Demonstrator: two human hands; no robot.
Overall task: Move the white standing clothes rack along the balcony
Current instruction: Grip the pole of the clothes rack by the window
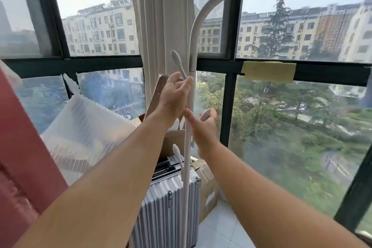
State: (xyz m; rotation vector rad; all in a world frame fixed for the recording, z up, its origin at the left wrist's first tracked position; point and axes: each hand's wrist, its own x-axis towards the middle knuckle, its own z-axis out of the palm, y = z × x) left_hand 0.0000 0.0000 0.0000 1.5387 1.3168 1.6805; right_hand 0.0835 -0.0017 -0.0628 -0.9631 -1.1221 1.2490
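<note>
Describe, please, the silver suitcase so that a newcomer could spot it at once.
Start at the balcony corner where the beige curtain hangs between the windows. Below it, behind the white clothes rack pole, stands the suitcase. Its ribbed silver shell sets it apart from the brown cardboard box beside it.

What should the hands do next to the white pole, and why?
Probably close both hands around the pole. The left hand and right hand are open on either side of it, with no firm grip yet. The suitcase and a cardboard box stand right behind it, so a steady hold should come first.
</note>
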